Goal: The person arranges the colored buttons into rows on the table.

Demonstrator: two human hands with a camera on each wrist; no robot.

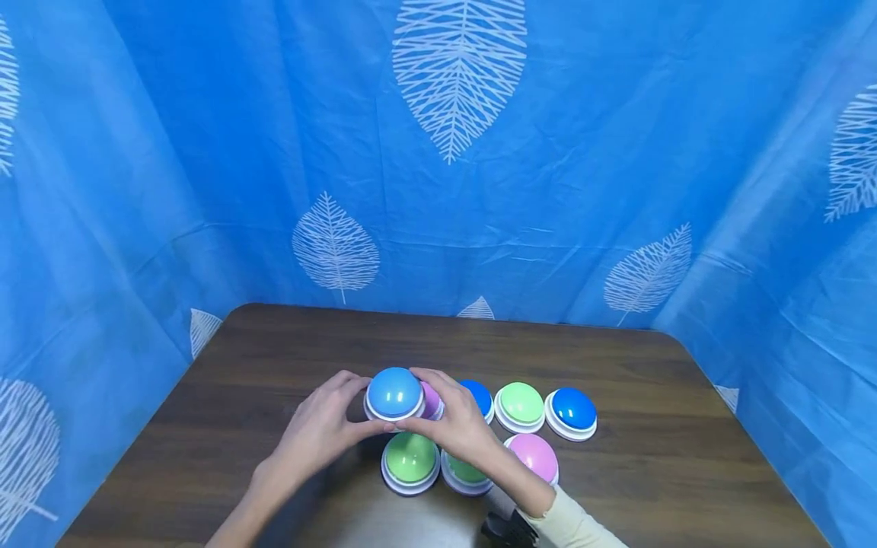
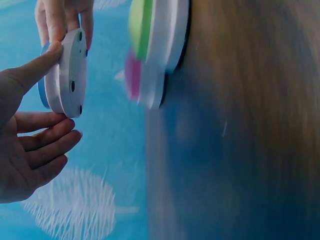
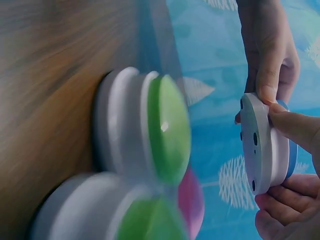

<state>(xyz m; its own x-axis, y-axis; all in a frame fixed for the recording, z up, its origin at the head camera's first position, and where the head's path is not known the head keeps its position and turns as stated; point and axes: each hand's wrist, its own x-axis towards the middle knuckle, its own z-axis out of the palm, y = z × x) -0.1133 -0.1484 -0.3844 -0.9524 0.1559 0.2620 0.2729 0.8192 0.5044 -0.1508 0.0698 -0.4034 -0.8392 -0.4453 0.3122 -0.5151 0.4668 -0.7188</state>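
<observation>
A light blue dome push button (image 1: 395, 393) with a white base is raised above the table between both hands. My left hand (image 1: 322, 417) pinches its left side between thumb and fingers. From the right side, my right hand (image 1: 457, 417) pinches the same button, and the two thumbs meet at its near edge. Both wrist views show the button's white underside (image 2: 74, 75) with small dark dots. Just behind it, a purple button (image 1: 432, 400) is partly covered by the right hand. A green button (image 1: 411, 459) rests on the table in front.
A second green button (image 1: 466, 470) and a pink button (image 1: 536, 455) sit partly behind the right forearm. Farther back stand a blue button (image 1: 482, 397), a light green one (image 1: 521, 403) and another blue one (image 1: 573, 409). A blue leaf-patterned curtain (image 1: 438, 205) surrounds the brown wooden table (image 1: 685, 457).
</observation>
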